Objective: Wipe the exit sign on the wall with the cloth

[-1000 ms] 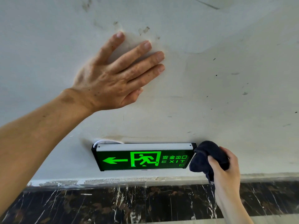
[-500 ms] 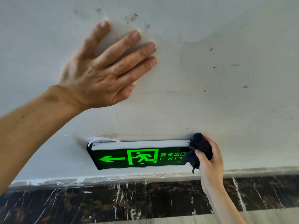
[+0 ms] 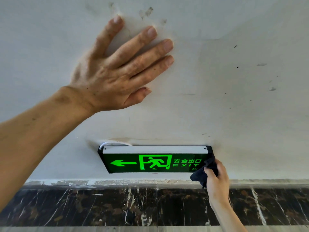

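Observation:
A lit green exit sign [image 3: 150, 162] with an arrow, a running figure and the word EXIT sits low on the white wall, in a black frame with a silver top strip. My right hand [image 3: 217, 181] grips a dark cloth [image 3: 204, 171], pressing it on the sign's right end and covering the lower right corner. My left hand [image 3: 120, 69] lies flat on the wall above and to the left of the sign, fingers spread, holding nothing.
The white wall [image 3: 234, 97] carries dark specks and smudges. A thin white cable [image 3: 115, 144] loops behind the sign's top left corner. Below the sign runs a dark marble skirting band [image 3: 133, 206] with white veins.
My right hand has moved the cloth from beside the sign's right end to its top right corner, then down over the lower right of the face. My left hand stays pressed on the wall.

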`<act>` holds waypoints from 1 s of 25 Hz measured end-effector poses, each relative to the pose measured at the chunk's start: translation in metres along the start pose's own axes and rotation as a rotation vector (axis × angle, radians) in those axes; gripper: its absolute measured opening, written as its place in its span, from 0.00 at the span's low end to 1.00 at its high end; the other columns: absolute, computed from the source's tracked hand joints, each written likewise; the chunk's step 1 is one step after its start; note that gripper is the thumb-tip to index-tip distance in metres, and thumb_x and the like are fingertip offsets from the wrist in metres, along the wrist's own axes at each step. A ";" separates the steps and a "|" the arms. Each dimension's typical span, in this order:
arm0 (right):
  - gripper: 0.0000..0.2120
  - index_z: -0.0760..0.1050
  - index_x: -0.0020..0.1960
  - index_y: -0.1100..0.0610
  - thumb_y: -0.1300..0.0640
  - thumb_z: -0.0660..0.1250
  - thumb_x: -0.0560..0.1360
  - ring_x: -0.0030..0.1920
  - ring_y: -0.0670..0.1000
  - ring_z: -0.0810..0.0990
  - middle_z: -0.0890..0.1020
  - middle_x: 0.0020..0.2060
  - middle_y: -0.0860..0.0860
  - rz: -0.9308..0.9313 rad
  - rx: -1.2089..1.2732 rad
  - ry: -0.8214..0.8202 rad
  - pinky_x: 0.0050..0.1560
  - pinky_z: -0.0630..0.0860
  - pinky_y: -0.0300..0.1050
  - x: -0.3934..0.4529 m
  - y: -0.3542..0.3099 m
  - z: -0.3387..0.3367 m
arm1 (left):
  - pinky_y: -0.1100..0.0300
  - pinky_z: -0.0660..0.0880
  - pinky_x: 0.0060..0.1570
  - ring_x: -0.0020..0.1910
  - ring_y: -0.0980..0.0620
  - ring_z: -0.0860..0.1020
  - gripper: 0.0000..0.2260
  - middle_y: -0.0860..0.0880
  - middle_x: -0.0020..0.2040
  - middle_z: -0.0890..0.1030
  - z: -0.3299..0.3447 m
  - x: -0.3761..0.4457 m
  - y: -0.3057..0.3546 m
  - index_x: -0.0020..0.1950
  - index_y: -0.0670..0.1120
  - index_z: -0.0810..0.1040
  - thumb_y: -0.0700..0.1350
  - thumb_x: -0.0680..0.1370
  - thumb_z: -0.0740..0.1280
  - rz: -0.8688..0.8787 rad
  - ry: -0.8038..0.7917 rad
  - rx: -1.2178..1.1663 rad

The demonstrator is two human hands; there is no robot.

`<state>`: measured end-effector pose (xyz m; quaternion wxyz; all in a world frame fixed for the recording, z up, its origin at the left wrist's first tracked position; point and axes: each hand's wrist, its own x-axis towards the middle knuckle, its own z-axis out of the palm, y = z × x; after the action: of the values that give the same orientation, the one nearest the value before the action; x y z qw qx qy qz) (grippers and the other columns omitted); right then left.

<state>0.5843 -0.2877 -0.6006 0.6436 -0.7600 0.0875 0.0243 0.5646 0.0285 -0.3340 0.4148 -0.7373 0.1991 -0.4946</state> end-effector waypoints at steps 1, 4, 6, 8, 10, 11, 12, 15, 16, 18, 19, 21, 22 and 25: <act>0.22 0.74 0.46 0.34 0.64 0.63 0.76 0.56 0.59 0.78 0.78 0.57 0.55 0.014 -0.019 -0.005 0.57 0.76 0.66 0.001 0.004 0.000 | 0.36 0.51 0.74 0.77 0.40 0.63 0.30 0.45 0.80 0.63 0.000 0.000 0.000 0.82 0.44 0.61 0.56 0.83 0.56 0.002 -0.004 -0.001; 0.17 0.74 0.50 0.40 0.64 0.63 0.76 0.56 0.59 0.78 0.78 0.56 0.55 0.017 -0.053 -0.018 0.57 0.76 0.67 0.005 0.011 0.000 | 0.36 0.52 0.74 0.77 0.40 0.64 0.30 0.45 0.79 0.64 0.000 0.001 -0.001 0.82 0.44 0.61 0.56 0.83 0.55 0.010 -0.003 0.011; 0.15 0.74 0.53 0.44 0.64 0.63 0.76 0.54 0.58 0.77 0.78 0.55 0.54 0.011 -0.113 -0.024 0.56 0.75 0.65 0.005 0.018 0.000 | 0.36 0.53 0.73 0.77 0.41 0.64 0.29 0.45 0.79 0.64 0.000 0.001 -0.001 0.82 0.44 0.62 0.56 0.83 0.55 0.005 -0.001 0.015; 0.15 0.73 0.54 0.45 0.64 0.63 0.75 0.52 0.56 0.77 0.78 0.54 0.53 0.021 -0.195 -0.050 0.52 0.75 0.57 0.006 0.023 -0.003 | 0.36 0.53 0.73 0.76 0.41 0.65 0.29 0.45 0.79 0.65 0.000 0.001 0.000 0.81 0.44 0.62 0.56 0.83 0.55 0.003 0.006 0.016; 0.14 0.74 0.52 0.46 0.64 0.63 0.75 0.46 0.54 0.79 0.81 0.49 0.53 0.089 -0.299 -0.126 0.43 0.73 0.49 0.009 0.026 -0.008 | 0.36 0.52 0.74 0.77 0.41 0.64 0.29 0.45 0.79 0.64 0.001 0.001 0.000 0.82 0.44 0.62 0.56 0.83 0.55 0.003 0.007 0.013; 0.13 0.75 0.51 0.47 0.64 0.63 0.75 0.41 0.52 0.80 0.82 0.45 0.53 0.153 -0.373 -0.177 0.38 0.74 0.47 0.010 0.029 -0.011 | 0.36 0.52 0.74 0.77 0.41 0.64 0.29 0.46 0.79 0.64 0.001 0.001 -0.001 0.82 0.44 0.62 0.56 0.83 0.55 -0.001 0.006 0.010; 0.11 0.76 0.51 0.49 0.64 0.64 0.74 0.39 0.52 0.80 0.83 0.42 0.52 0.227 -0.422 -0.217 0.36 0.75 0.46 0.010 0.033 -0.013 | 0.36 0.51 0.74 0.77 0.41 0.64 0.29 0.46 0.79 0.64 0.001 0.002 -0.001 0.82 0.44 0.62 0.56 0.83 0.55 -0.006 0.006 0.009; 0.13 0.77 0.56 0.55 0.65 0.64 0.74 0.44 0.57 0.79 0.81 0.43 0.55 0.482 -0.229 -0.160 0.46 0.75 0.53 0.000 0.046 -0.014 | 0.37 0.51 0.74 0.77 0.41 0.64 0.29 0.46 0.79 0.64 0.000 0.001 -0.001 0.82 0.45 0.62 0.55 0.82 0.56 -0.011 -0.006 0.014; 0.14 0.77 0.57 0.55 0.67 0.64 0.74 0.46 0.59 0.78 0.81 0.45 0.57 0.565 -0.064 -0.112 0.48 0.75 0.56 -0.005 0.048 -0.012 | 0.37 0.51 0.74 0.77 0.41 0.64 0.29 0.46 0.79 0.64 0.000 0.002 -0.001 0.82 0.45 0.61 0.55 0.82 0.55 -0.006 -0.011 0.009; 0.16 0.74 0.58 0.51 0.68 0.62 0.76 0.48 0.61 0.78 0.79 0.49 0.57 0.670 0.266 -0.056 0.48 0.76 0.58 -0.014 0.046 -0.007 | 0.36 0.52 0.74 0.77 0.41 0.63 0.29 0.46 0.79 0.63 0.000 0.003 -0.002 0.82 0.45 0.61 0.55 0.83 0.55 -0.004 -0.009 0.002; 0.17 0.74 0.58 0.50 0.68 0.62 0.76 0.50 0.61 0.77 0.79 0.50 0.57 0.697 0.381 -0.044 0.46 0.76 0.57 -0.016 0.044 -0.005 | 0.36 0.52 0.74 0.77 0.41 0.63 0.29 0.46 0.80 0.63 0.000 0.003 -0.003 0.82 0.45 0.61 0.55 0.83 0.55 -0.006 -0.008 0.003; 0.17 0.73 0.61 0.49 0.67 0.62 0.77 0.52 0.61 0.77 0.78 0.53 0.57 0.725 0.526 -0.031 0.42 0.75 0.56 -0.017 0.040 -0.002 | 0.36 0.51 0.74 0.77 0.41 0.63 0.29 0.46 0.80 0.62 0.000 0.002 -0.003 0.82 0.45 0.60 0.55 0.83 0.56 -0.009 -0.014 0.001; 0.18 0.73 0.63 0.50 0.66 0.62 0.78 0.53 0.60 0.77 0.79 0.55 0.57 0.728 0.578 -0.046 0.42 0.75 0.56 -0.016 0.038 -0.001 | 0.36 0.51 0.74 0.77 0.41 0.62 0.30 0.46 0.80 0.62 0.000 0.002 -0.004 0.82 0.45 0.60 0.55 0.82 0.56 -0.008 -0.017 0.000; 0.18 0.74 0.67 0.53 0.64 0.60 0.79 0.52 0.59 0.79 0.81 0.55 0.57 0.697 0.716 -0.133 0.43 0.74 0.52 -0.016 0.034 0.003 | 0.35 0.55 0.72 0.77 0.41 0.63 0.30 0.46 0.80 0.62 -0.001 0.003 -0.003 0.82 0.45 0.61 0.55 0.82 0.57 -0.005 -0.019 0.001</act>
<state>0.5637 -0.2883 -0.6315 0.8217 -0.4137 0.2978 0.2547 0.5642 0.0275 -0.3298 0.4160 -0.7423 0.1928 -0.4886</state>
